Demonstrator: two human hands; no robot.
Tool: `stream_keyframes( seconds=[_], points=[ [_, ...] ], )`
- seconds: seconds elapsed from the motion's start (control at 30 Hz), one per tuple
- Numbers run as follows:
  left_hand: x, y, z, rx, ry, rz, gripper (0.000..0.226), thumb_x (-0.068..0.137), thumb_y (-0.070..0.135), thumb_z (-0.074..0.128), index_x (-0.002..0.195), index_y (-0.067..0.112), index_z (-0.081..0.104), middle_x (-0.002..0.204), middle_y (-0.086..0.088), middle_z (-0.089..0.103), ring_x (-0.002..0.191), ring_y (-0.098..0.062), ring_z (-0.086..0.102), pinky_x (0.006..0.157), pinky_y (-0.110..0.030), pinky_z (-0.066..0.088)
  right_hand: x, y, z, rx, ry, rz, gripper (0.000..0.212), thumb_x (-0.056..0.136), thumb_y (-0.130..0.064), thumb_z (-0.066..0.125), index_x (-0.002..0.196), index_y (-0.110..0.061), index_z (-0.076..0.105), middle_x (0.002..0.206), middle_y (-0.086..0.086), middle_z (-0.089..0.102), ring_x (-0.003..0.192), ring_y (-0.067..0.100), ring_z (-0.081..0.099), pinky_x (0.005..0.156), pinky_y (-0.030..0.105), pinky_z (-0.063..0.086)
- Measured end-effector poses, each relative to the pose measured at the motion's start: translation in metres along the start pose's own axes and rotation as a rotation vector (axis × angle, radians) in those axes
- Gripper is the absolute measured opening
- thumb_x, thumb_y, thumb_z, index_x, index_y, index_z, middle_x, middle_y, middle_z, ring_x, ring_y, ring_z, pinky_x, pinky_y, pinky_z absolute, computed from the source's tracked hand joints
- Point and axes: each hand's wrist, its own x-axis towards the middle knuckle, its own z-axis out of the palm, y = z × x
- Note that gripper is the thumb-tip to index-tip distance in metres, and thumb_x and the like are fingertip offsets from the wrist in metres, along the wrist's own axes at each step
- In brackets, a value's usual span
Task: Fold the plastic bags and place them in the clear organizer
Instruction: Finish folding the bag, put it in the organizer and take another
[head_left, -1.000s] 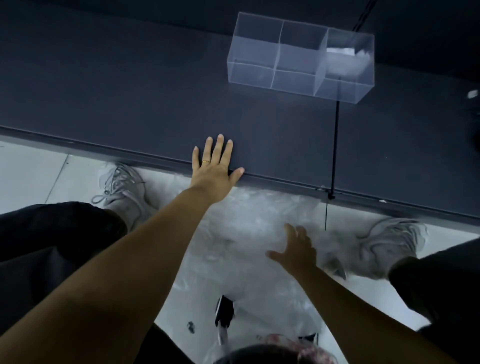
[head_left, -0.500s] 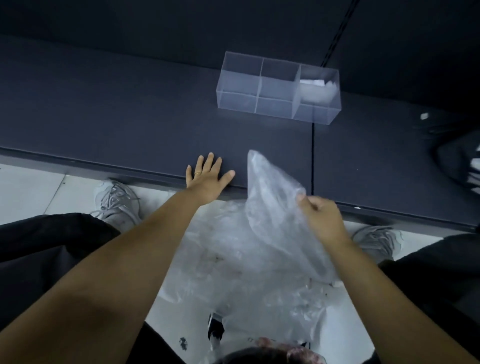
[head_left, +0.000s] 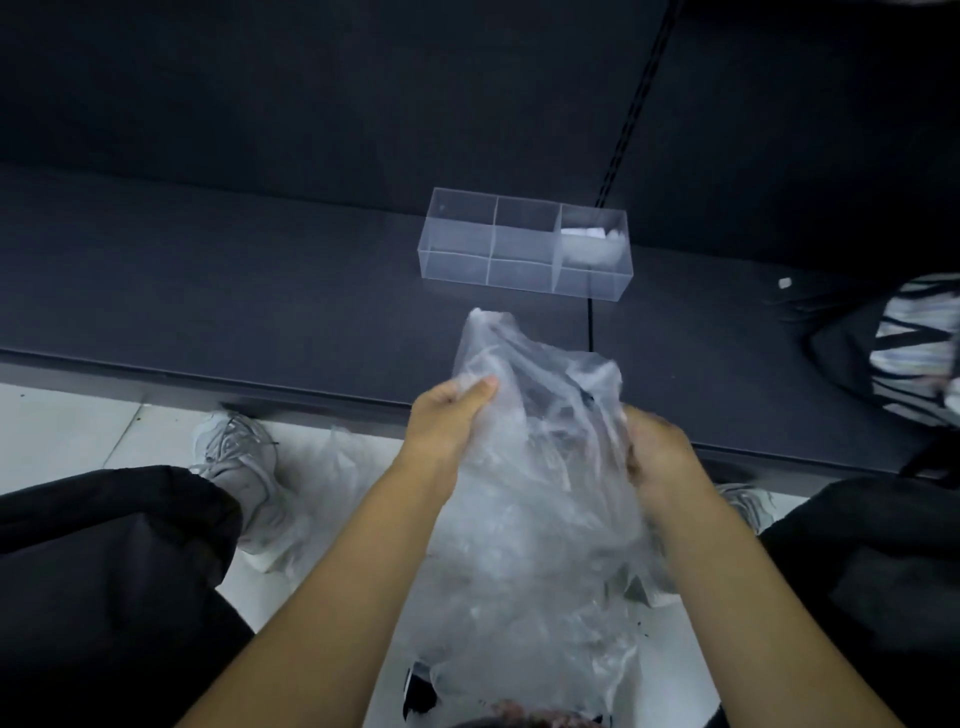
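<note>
Head view: both hands are closed on one crumpled clear plastic bag (head_left: 535, 467), held above the near edge of the dark table (head_left: 260, 270). The left hand (head_left: 447, 410) pinches the bag's left side, thumb on top of the film. The right hand (head_left: 657, 452) is blurred, but its fingers seem curled into the right side. The bag's long axis runs away from the person; its peaked far end points toward the clear organizer (head_left: 457, 249), and its near end hangs between the forearms. The organizer lies farther back on the table, well apart from the bag, with its long axis left to right. Its right compartment holds a white folded bundle (head_left: 589, 244). More clear plastic (head_left: 343, 457) lies on the floor beside a grey shoe (head_left: 236, 457).
</note>
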Motion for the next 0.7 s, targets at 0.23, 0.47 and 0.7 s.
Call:
stream_keyframes(
  seconds=[0.23,0.47,0.7],
  points=[
    [-0.015,0.016,-0.004,0.177,0.096,-0.017,0.050,0.094,0.057,0.042,0.091,0.012,0.064,0.085,-0.004,0.068,0.079,-0.022,0.065,0.071,-0.030,0.052,-0.065,-0.028,0.023,-0.521,-0.562,-0.680,0.075,0.072,-0.056,0.073,0.136,-0.051,0.033,0.129,-0.027,0.039,0.112,-0.015,0.045,0.077,0.005,0.045],
    [-0.027,0.020,-0.012,0.145,-0.314,0.151,0.065,0.082,0.077,0.035,0.114,0.028,0.064,0.108,0.008,0.071,0.093,-0.006,0.066,0.080,-0.026,0.050,-0.058,-0.008,0.024,-0.112,-0.309,-0.477,0.015,0.086,-0.018,0.068,0.097,-0.010,0.065,0.096,0.012,0.069,0.081,0.022,0.064,0.071,0.033,0.051],
    [-0.031,0.004,-0.010,0.239,-0.407,0.269,0.031,0.080,0.011,0.075,0.109,0.016,0.067,0.103,-0.005,0.072,0.094,-0.015,0.068,0.080,-0.023,0.054,-0.053,-0.013,0.018,0.321,-0.521,-0.321,0.013,0.089,-0.019,0.059,0.092,-0.008,0.065,0.080,0.010,0.073,0.066,0.018,0.068,0.058,0.027,0.055]
  ],
)
